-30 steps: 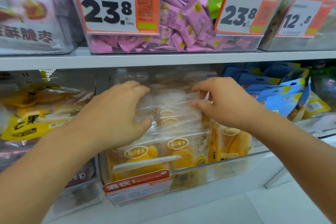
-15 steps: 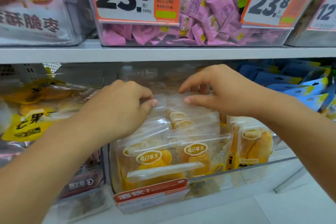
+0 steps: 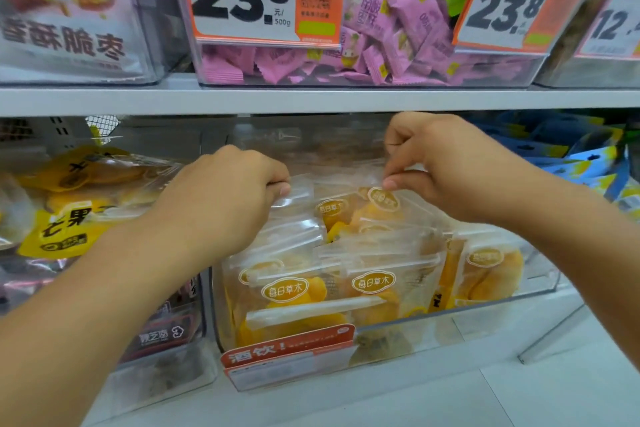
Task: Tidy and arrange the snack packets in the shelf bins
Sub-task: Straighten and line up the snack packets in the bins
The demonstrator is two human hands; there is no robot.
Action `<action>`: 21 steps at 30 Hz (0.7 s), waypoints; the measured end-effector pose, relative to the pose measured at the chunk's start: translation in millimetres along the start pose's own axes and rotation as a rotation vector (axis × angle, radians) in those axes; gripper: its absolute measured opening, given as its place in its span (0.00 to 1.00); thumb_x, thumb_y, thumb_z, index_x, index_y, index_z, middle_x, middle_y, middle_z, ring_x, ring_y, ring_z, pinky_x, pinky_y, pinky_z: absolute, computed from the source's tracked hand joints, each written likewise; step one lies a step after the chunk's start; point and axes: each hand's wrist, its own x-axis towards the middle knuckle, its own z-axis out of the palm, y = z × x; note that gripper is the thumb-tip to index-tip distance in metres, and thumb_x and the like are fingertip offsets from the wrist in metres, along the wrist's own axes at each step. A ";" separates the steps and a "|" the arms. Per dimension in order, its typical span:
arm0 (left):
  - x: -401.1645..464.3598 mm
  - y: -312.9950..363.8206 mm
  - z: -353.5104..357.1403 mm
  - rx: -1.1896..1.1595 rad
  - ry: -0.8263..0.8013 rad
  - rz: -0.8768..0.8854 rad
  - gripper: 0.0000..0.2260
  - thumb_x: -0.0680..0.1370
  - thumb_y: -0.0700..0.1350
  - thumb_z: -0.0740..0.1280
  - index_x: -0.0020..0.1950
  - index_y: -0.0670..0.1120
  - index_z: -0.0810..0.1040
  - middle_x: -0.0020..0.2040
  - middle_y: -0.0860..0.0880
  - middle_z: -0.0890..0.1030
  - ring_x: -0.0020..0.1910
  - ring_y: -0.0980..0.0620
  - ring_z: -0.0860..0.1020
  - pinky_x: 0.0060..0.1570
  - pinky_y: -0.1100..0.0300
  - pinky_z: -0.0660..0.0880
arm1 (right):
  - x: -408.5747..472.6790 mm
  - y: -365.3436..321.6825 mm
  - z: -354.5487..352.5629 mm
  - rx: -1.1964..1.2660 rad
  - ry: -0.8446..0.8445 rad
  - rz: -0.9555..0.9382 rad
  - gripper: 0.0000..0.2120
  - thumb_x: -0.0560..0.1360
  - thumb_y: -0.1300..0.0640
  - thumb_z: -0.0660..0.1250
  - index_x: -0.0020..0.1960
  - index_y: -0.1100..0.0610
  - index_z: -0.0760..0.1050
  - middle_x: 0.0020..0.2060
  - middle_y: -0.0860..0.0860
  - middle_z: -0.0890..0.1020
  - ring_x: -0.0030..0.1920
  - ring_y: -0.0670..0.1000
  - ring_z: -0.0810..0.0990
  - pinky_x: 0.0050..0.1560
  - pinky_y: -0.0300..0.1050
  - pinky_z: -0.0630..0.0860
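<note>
While curled, both hands (image 3: pixel 221 198) pinch packets (image 3: pixel 349 204)

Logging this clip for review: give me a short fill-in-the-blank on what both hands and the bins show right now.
1. Both hands hold clear packets of ____ dried fruit.
2. The right hand pinches a packet's top edge between thumb and ____.
3. The left hand grips packets in the ____ plastic bin.
4. The bin above holds ____ candy wrappers.

Missing: yellow; forefinger; clear; pink
</note>
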 end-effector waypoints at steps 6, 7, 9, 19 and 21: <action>2.9 34.6 -3.1 -0.026 0.155 0.177 0.12 0.77 0.48 0.69 0.60 0.56 0.76 0.56 0.55 0.76 0.58 0.49 0.74 0.56 0.46 0.75 | 10.4 -18.4 23.9 -0.088 -0.065 -0.011 0.07 0.78 0.47 0.67 0.52 0.47 0.83 0.45 0.47 0.82 0.48 0.53 0.80 0.50 0.50 0.77; 4.2 43.0 -3.6 -0.090 0.135 0.208 0.13 0.76 0.51 0.69 0.61 0.57 0.77 0.57 0.56 0.76 0.60 0.50 0.74 0.58 0.46 0.74 | 8.2 -13.3 18.4 0.000 -0.059 0.027 0.07 0.76 0.47 0.70 0.52 0.47 0.83 0.44 0.46 0.83 0.47 0.50 0.81 0.49 0.47 0.77; 8.4 55.4 -0.4 -0.110 0.063 0.210 0.16 0.77 0.54 0.68 0.64 0.56 0.76 0.61 0.56 0.77 0.62 0.51 0.75 0.61 0.47 0.74 | -1.7 4.4 4.0 0.155 -0.107 0.135 0.08 0.74 0.49 0.74 0.52 0.49 0.84 0.42 0.44 0.84 0.44 0.42 0.81 0.47 0.38 0.77; 34.6 45.0 10.3 -0.252 0.073 -0.041 0.07 0.73 0.47 0.77 0.37 0.55 0.82 0.39 0.57 0.82 0.42 0.53 0.80 0.45 0.57 0.75 | -6.6 26.9 14.7 0.151 0.073 0.119 0.02 0.73 0.57 0.75 0.45 0.53 0.87 0.35 0.39 0.82 0.37 0.41 0.79 0.44 0.30 0.74; 37.8 43.4 11.9 -0.360 0.061 -0.044 0.08 0.73 0.46 0.77 0.36 0.55 0.83 0.36 0.58 0.82 0.40 0.59 0.79 0.43 0.61 0.73 | -5.5 27.5 13.2 0.289 0.115 0.132 0.03 0.74 0.57 0.75 0.46 0.54 0.87 0.37 0.42 0.85 0.40 0.40 0.81 0.43 0.27 0.74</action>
